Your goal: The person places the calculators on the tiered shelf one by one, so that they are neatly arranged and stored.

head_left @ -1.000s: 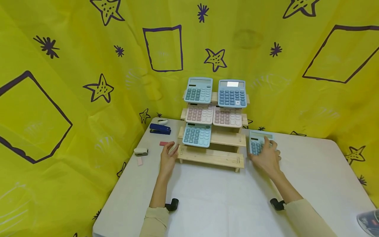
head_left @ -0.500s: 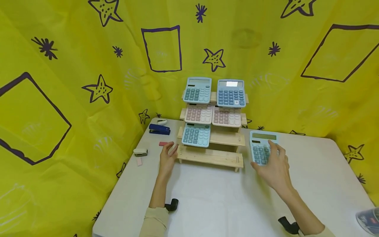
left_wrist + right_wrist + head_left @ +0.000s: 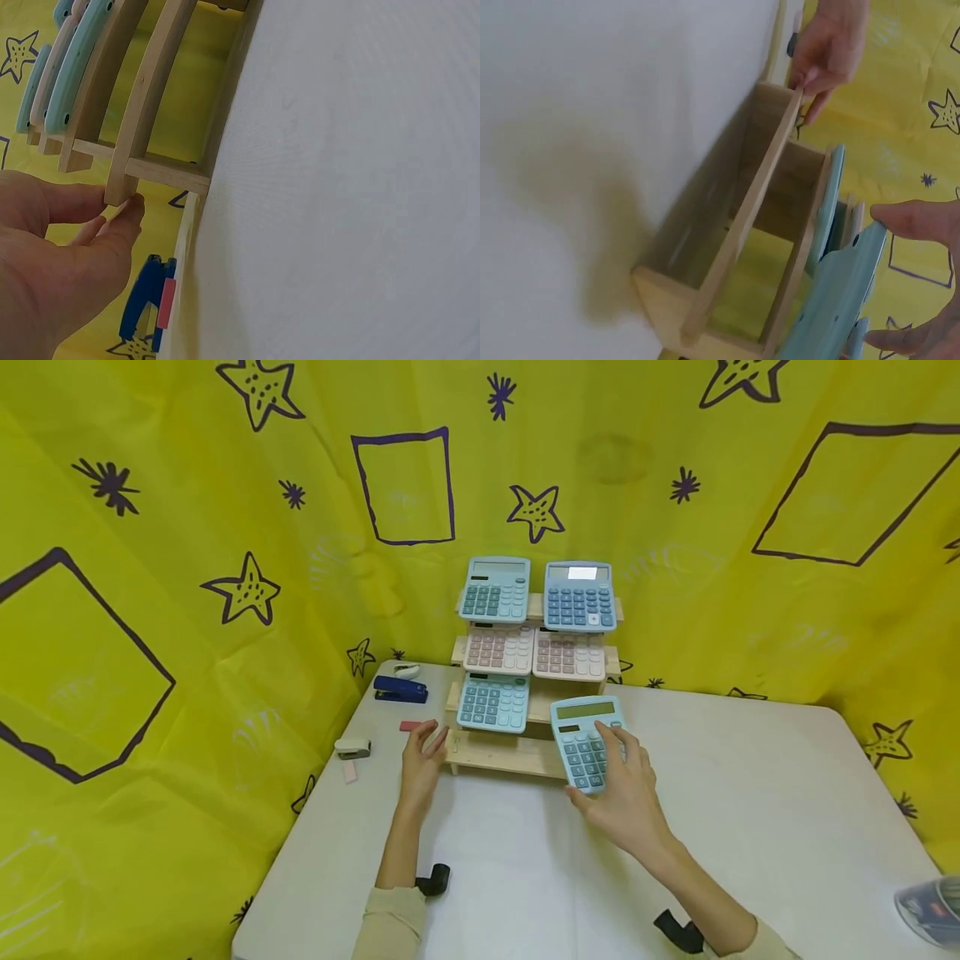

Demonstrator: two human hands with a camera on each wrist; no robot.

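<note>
My right hand [image 3: 633, 806] grips a light blue calculator [image 3: 579, 739] by its sides, tilted, in front of the right part of a stepped wooden rack [image 3: 502, 753]. The right wrist view shows this calculator [image 3: 840, 292] from behind, thumb and fingers at its edges. At the rack's left, my left hand [image 3: 420, 772] pinches the end of the lowest step [image 3: 124, 180]. A teal calculator [image 3: 495, 589] and a blue one [image 3: 579, 597] stand on the top step. Two pink calculators [image 3: 498, 649] fill the step below. Another light blue calculator [image 3: 492, 703] is under the left pink one.
Left of the rack lie a navy stapler [image 3: 401, 690], a small white stapler [image 3: 352, 747], a red-pink block [image 3: 410, 726] and a pale pink one [image 3: 349, 772]. A cup-like container [image 3: 930, 914] stands far right. Yellow curtain [image 3: 675, 610] hangs behind the table [image 3: 750, 793].
My right hand has lifted the light blue calculator off the table right of the rack and carried it left, in front of the rack. The left hand stays at the rack's end.
</note>
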